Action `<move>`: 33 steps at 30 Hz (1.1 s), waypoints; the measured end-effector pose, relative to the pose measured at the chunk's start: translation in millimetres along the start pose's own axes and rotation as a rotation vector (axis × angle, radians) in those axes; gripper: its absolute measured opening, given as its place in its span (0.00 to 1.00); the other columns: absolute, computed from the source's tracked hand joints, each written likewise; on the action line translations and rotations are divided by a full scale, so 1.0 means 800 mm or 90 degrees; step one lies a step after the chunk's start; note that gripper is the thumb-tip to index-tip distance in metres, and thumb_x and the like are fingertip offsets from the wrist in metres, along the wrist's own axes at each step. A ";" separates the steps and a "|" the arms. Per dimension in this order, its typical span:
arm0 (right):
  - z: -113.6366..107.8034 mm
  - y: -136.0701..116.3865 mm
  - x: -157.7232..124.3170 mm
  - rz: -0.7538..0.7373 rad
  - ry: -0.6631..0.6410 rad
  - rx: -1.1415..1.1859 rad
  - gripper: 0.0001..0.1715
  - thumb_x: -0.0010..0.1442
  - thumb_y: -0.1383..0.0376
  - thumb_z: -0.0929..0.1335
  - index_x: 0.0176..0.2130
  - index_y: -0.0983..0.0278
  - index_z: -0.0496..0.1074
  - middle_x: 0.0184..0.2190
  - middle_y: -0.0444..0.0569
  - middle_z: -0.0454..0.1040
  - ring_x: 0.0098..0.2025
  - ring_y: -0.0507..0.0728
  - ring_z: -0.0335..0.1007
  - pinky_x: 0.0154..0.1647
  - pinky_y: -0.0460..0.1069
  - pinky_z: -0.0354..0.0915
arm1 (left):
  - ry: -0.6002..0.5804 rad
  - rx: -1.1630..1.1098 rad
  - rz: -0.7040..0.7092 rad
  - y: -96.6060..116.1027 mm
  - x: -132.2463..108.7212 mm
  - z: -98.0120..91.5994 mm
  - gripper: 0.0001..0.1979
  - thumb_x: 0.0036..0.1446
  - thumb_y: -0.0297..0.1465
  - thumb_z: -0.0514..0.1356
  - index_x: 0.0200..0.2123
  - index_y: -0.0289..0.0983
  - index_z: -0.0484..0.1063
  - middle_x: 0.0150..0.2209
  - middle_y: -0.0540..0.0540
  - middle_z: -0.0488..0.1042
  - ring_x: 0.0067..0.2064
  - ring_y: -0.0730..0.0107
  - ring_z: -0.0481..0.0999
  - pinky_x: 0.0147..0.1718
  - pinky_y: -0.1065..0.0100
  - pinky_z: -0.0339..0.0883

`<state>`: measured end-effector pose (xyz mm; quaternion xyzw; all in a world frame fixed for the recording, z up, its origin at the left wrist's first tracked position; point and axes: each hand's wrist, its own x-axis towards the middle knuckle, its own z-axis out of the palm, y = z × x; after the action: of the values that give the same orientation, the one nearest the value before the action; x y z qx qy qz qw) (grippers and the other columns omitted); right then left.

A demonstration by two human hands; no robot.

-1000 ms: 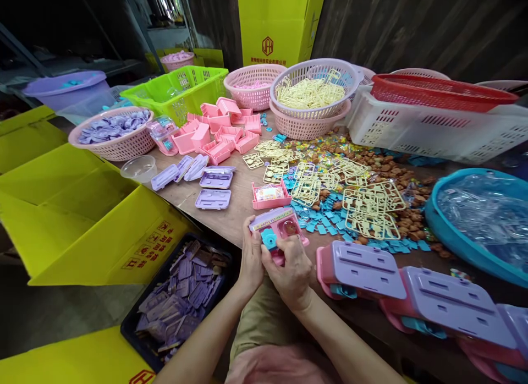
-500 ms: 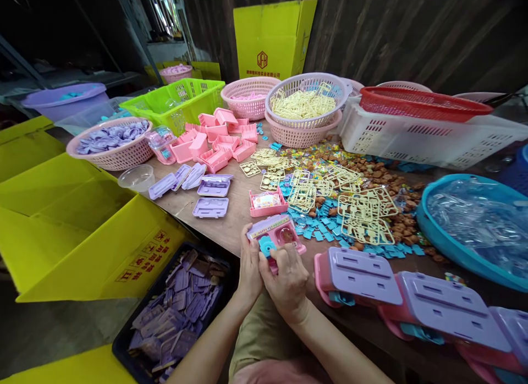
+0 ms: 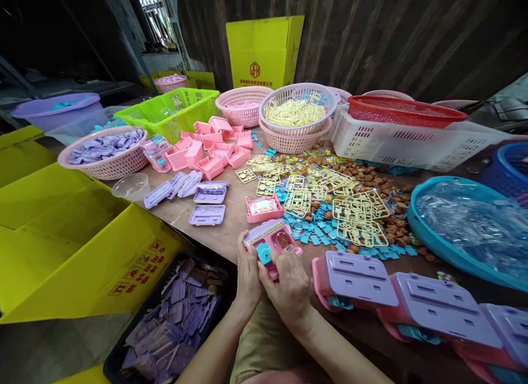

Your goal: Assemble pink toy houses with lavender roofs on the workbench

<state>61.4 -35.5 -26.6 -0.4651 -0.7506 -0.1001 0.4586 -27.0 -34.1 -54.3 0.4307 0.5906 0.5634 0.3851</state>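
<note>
A pink and purple toy house [image 3: 284, 240] with a label strip and a round clear window is held between both hands near the table's front edge. My left hand [image 3: 248, 274] is wrapped round its left side. My right hand [image 3: 287, 285] has its fingers curled over the lower front, next to a blue piece [image 3: 264, 253] on the house. The fingertips hide part of the front. Just beyond the house lies a pink tray [image 3: 265, 207] with a wrapped packet in it. Two purple panels [image 3: 207, 214] lie to the left.
Closed purple-lidded toy houses [image 3: 358, 276] stand at the right front. Cream part frames [image 3: 358, 213] and blue pieces [image 3: 317, 227] cover the middle. Baskets [image 3: 243, 115] line the back. A blue basin [image 3: 416, 219] is at right; a dark crate [image 3: 113, 359] and yellow carton [image 3: 78, 274] are at left.
The camera view has shifted slightly. Both hands still hold the house; the right hand's fingers have loosened a little from their tighter curl at the blue piece.
</note>
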 end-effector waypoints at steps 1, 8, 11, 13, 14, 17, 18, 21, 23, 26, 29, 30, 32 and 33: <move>0.001 0.000 0.000 0.000 0.014 0.002 0.04 0.59 0.65 0.64 0.34 0.66 0.65 0.24 0.49 0.69 0.30 0.56 0.66 0.32 0.51 0.65 | 0.001 -0.001 0.000 -0.001 0.000 0.000 0.27 0.60 0.50 0.40 0.54 0.39 0.53 0.49 0.42 0.63 0.50 0.62 0.64 0.54 0.57 0.54; 0.004 -0.002 -0.001 -0.009 0.052 -0.009 0.05 0.57 0.66 0.66 0.34 0.65 0.65 0.22 0.47 0.69 0.27 0.55 0.67 0.29 0.49 0.65 | 0.009 0.005 0.009 -0.007 0.000 0.001 0.26 0.61 0.49 0.40 0.55 0.40 0.53 0.50 0.42 0.63 0.51 0.62 0.64 0.53 0.59 0.55; 0.004 -0.001 0.000 -0.013 0.061 -0.013 0.05 0.57 0.66 0.66 0.33 0.66 0.65 0.22 0.47 0.69 0.26 0.55 0.67 0.28 0.49 0.64 | 0.007 0.008 0.017 -0.008 0.000 0.002 0.25 0.61 0.49 0.40 0.55 0.41 0.53 0.49 0.42 0.63 0.50 0.62 0.64 0.52 0.59 0.56; 0.004 0.000 -0.001 -0.014 0.061 -0.013 0.05 0.57 0.65 0.66 0.35 0.65 0.66 0.23 0.47 0.69 0.27 0.55 0.68 0.29 0.49 0.65 | 0.001 0.002 0.022 -0.009 -0.001 0.002 0.24 0.62 0.48 0.40 0.55 0.40 0.53 0.50 0.42 0.62 0.50 0.63 0.64 0.52 0.59 0.57; 0.004 0.000 -0.002 -0.011 0.060 -0.012 0.06 0.57 0.65 0.66 0.36 0.65 0.66 0.23 0.47 0.69 0.29 0.56 0.68 0.30 0.50 0.66 | 0.000 0.000 0.024 -0.008 -0.001 0.002 0.24 0.62 0.48 0.40 0.55 0.40 0.53 0.50 0.42 0.62 0.51 0.63 0.64 0.52 0.59 0.56; 0.006 -0.002 -0.007 0.019 0.052 0.005 0.06 0.58 0.66 0.66 0.37 0.66 0.65 0.25 0.49 0.69 0.31 0.56 0.68 0.34 0.51 0.67 | -0.002 -0.006 0.022 -0.007 -0.001 0.001 0.24 0.62 0.48 0.40 0.54 0.40 0.52 0.50 0.42 0.62 0.52 0.63 0.63 0.52 0.59 0.56; 0.006 -0.003 -0.009 0.034 0.048 0.015 0.05 0.58 0.66 0.65 0.37 0.65 0.65 0.26 0.49 0.69 0.31 0.56 0.67 0.34 0.51 0.67 | -0.006 -0.008 0.021 -0.007 -0.001 0.001 0.25 0.62 0.48 0.41 0.55 0.40 0.52 0.49 0.42 0.63 0.51 0.63 0.64 0.52 0.59 0.56; 0.010 -0.007 -0.014 0.079 0.028 0.027 0.05 0.59 0.65 0.65 0.35 0.64 0.64 0.27 0.49 0.69 0.32 0.56 0.66 0.35 0.52 0.66 | -0.023 -0.022 0.013 -0.004 0.000 -0.001 0.24 0.61 0.48 0.41 0.54 0.40 0.52 0.48 0.42 0.64 0.48 0.64 0.66 0.50 0.60 0.58; 0.013 -0.008 -0.015 0.091 0.027 0.012 0.06 0.60 0.63 0.64 0.36 0.64 0.64 0.28 0.50 0.69 0.33 0.57 0.66 0.36 0.53 0.65 | -0.034 -0.034 0.003 -0.002 0.002 -0.002 0.24 0.62 0.48 0.41 0.54 0.40 0.52 0.47 0.43 0.65 0.47 0.64 0.66 0.49 0.61 0.59; 0.014 -0.007 -0.012 0.068 0.040 -0.036 0.07 0.61 0.62 0.63 0.36 0.64 0.65 0.27 0.49 0.69 0.33 0.58 0.66 0.36 0.53 0.63 | -0.026 -0.037 -0.001 -0.002 0.004 -0.002 0.25 0.61 0.48 0.42 0.55 0.41 0.52 0.48 0.43 0.65 0.48 0.64 0.66 0.49 0.61 0.58; 0.012 -0.006 -0.009 0.041 0.013 -0.085 0.07 0.61 0.62 0.63 0.35 0.64 0.66 0.25 0.48 0.68 0.30 0.57 0.64 0.35 0.53 0.60 | -0.015 -0.021 -0.004 -0.003 0.004 -0.003 0.25 0.61 0.49 0.41 0.55 0.41 0.52 0.49 0.43 0.64 0.49 0.64 0.66 0.51 0.60 0.57; 0.011 -0.007 -0.008 0.036 0.001 -0.093 0.07 0.61 0.62 0.63 0.35 0.64 0.66 0.25 0.47 0.68 0.30 0.57 0.63 0.35 0.52 0.59 | -0.023 -0.022 -0.005 -0.004 0.004 -0.004 0.25 0.61 0.49 0.41 0.55 0.41 0.52 0.50 0.43 0.64 0.49 0.64 0.66 0.51 0.60 0.57; 0.010 -0.007 -0.008 0.032 -0.015 -0.095 0.07 0.61 0.63 0.63 0.35 0.64 0.67 0.25 0.47 0.68 0.30 0.57 0.63 0.35 0.52 0.59 | -0.057 -0.048 -0.010 -0.005 0.005 -0.007 0.25 0.61 0.49 0.41 0.56 0.41 0.51 0.50 0.43 0.64 0.49 0.64 0.66 0.51 0.60 0.58; 0.009 -0.007 -0.008 0.032 -0.021 -0.089 0.07 0.61 0.63 0.63 0.35 0.64 0.67 0.25 0.47 0.68 0.31 0.57 0.62 0.34 0.52 0.59 | -0.078 -0.071 -0.011 -0.005 0.006 -0.009 0.25 0.61 0.49 0.41 0.56 0.41 0.50 0.50 0.43 0.64 0.49 0.64 0.66 0.51 0.60 0.58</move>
<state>53.7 -38.2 -33.9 -0.5163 -0.7372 -0.1334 0.4150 -35.5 -32.0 -57.9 0.4370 0.5372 0.5646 0.4492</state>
